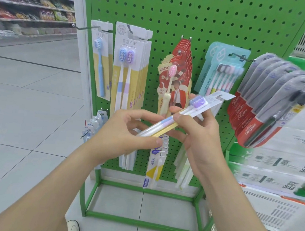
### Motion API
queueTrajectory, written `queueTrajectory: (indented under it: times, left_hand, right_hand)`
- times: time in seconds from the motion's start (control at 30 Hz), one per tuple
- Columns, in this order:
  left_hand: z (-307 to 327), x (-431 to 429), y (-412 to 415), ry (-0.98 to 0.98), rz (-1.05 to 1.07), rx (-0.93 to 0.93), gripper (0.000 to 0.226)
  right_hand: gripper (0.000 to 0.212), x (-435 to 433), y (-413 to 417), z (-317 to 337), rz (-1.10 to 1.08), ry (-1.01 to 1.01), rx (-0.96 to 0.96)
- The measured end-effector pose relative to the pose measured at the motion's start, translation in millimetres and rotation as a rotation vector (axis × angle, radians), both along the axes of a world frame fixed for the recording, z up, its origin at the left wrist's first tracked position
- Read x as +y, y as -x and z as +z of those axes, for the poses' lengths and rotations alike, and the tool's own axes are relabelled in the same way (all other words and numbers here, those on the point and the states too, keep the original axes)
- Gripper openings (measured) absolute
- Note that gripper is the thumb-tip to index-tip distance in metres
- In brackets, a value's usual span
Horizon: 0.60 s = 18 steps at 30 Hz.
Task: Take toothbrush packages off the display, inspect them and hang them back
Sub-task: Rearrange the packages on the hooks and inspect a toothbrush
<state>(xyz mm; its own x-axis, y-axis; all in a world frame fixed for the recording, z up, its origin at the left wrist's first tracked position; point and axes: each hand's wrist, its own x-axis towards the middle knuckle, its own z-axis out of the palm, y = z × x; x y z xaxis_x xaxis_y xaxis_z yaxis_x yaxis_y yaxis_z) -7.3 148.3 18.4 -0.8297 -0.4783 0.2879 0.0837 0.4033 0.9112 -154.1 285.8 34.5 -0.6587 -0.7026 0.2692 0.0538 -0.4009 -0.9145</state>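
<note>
Left hand (125, 133) and right hand (200, 138) grip a toothbrush package (184, 112)

The pegboard (178, 13) is bright green, dotted with dark holes. The held pack (192, 110) is white with a yellow strip, its brush heads purple. One hanging card (101, 62) shows a blue brush; the red packs (182, 61) carry white patches. The Colgate packs (252, 115) are red below, grey above. The floor (26, 101) is pale grey tile.

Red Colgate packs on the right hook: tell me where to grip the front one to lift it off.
Grip the front Colgate pack by its two long side edges, coming from the front. It hangs outermost and tilted, its flat card face is exposed, and the hook points outward, so it slides off forward.
</note>
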Motion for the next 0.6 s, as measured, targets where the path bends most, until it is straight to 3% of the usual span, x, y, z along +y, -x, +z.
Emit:
queueTrajectory:
  times: [0.17,0.33,0.5,0.6]
  left_hand:
    - [-0.2,-0.4,-0.9,-0.038,0.019,0.084,0.038]
    - [-5.5,-5.4,2.1,-0.035,0.143,0.164,0.035]
    - [-6.3,-6.0,4.5,-0.002,0.199,0.176,0.024]
    - [-7.7,-7.8,5.6,-0.006,0.209,0.108,0.024]
  right_hand:
    - [0.036,2.6,-0.5,1.4,-0.074,0.058,-0.085]
    - [0.072,3.2,4.3,2.0,-0.167,0.090,-0.285]
    - [0.077,4.2,4.8,-0.1,-0.227,-0.029,-0.231]
    - [0.081,4.7,3.3,0.2,-0.200,0.027,-0.220]
